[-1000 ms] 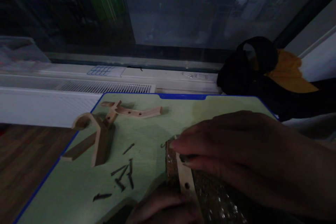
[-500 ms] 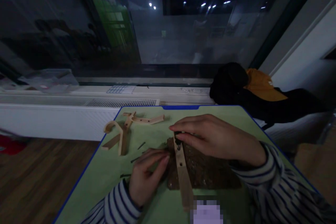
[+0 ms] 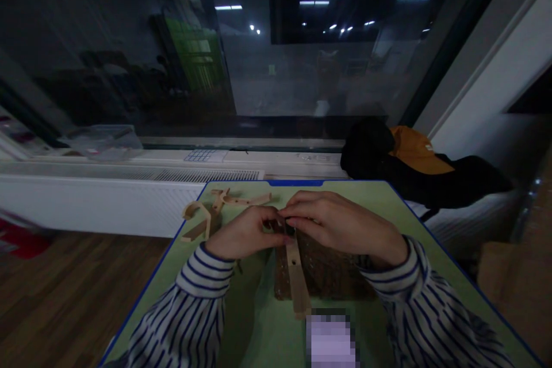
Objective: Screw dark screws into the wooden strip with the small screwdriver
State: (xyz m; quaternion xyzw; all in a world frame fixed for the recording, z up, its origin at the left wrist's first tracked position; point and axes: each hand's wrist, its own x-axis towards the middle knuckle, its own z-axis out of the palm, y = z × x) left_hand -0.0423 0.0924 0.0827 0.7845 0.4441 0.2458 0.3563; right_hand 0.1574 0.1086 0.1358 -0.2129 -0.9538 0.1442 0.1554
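Note:
A pale wooden strip (image 3: 298, 287) with a hole lies lengthwise over a dark brown, worn board (image 3: 328, 270). At the strip's far end sits a small dark piece (image 3: 290, 230), its kind too dim to tell. My right hand (image 3: 345, 221) pinches this piece from the right, with thumb and forefinger closed. From the left, my left hand (image 3: 245, 233) reaches to the same spot, fingertips bent together against the strip's end. Whatever lies between those fingertips is hidden. Both hands nearly touch.
Joined wooden parts with a curved hook (image 3: 197, 213) lie at the table's far left. A pixelated pale rectangle (image 3: 331, 339) is at the near edge. Beyond the green table (image 3: 263, 333) are a radiator (image 3: 107, 201), a clear plastic box (image 3: 107, 141) and an orange cap (image 3: 420, 149).
My left hand has moved up and right, from beside the board to the strip's far end. My right hand stays at the dark piece. The whole view has shifted slightly.

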